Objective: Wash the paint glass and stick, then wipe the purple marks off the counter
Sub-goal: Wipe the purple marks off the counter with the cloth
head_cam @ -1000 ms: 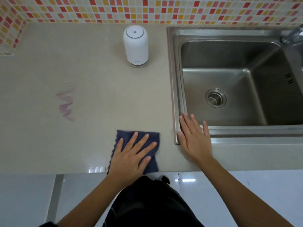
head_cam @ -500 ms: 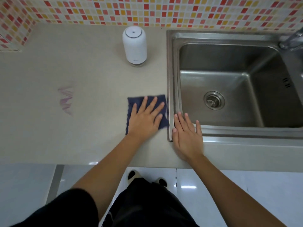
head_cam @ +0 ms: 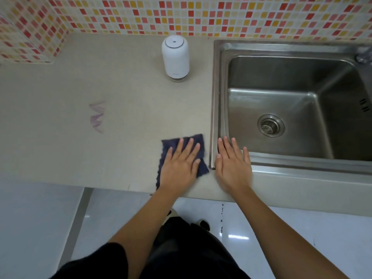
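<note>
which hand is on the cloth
The left hand, pressing flat on the dark blue cloth; the right hand rests bare on the sink rim.

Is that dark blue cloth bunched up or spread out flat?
Spread flat: the cloth lies flat on the counter, corners showing, with the left hand pressing it with straight fingers.

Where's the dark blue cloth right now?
In the head view, the dark blue cloth lies on the counter under the left hand, just left of the sink.
</note>
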Action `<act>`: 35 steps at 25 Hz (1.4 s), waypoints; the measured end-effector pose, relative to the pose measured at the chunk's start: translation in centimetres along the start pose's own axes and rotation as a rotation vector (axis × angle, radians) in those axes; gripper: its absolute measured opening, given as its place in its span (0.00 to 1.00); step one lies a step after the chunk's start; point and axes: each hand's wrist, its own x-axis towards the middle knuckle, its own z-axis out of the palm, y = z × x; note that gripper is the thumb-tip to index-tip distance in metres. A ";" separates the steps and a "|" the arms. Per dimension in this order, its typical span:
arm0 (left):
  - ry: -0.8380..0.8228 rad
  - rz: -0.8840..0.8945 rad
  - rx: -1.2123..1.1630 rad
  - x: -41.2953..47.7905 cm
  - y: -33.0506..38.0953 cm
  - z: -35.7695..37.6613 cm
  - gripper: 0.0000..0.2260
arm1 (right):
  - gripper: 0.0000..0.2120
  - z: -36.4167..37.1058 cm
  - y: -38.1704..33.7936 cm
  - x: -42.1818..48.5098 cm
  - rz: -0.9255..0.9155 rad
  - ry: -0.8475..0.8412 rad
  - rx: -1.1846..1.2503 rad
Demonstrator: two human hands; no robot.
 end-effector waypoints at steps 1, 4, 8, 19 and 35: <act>-0.010 0.062 0.003 -2.5 0.3 0.1 0.22 | 0.29 -0.1 0.1 -0.1 -0.001 0.004 -0.002; -0.030 -0.013 -0.045 -7.8 -3.7 -0.2 0.23 | 0.29 -0.4 -0.3 -0.3 -0.042 0.001 -0.014; 0.026 -0.325 -0.077 -10.3 -12.5 -1.6 0.26 | 0.27 -0.2 -6.2 0.7 -0.177 -0.005 0.044; 0.037 -0.754 -0.023 -1.6 -30.6 -6.2 0.22 | 0.36 3.8 -19.5 8.4 -0.141 -0.141 0.104; -0.123 -0.122 -0.072 -3.5 -27.0 -5.2 0.26 | 0.31 4.5 -20.0 8.8 -0.038 -0.068 0.025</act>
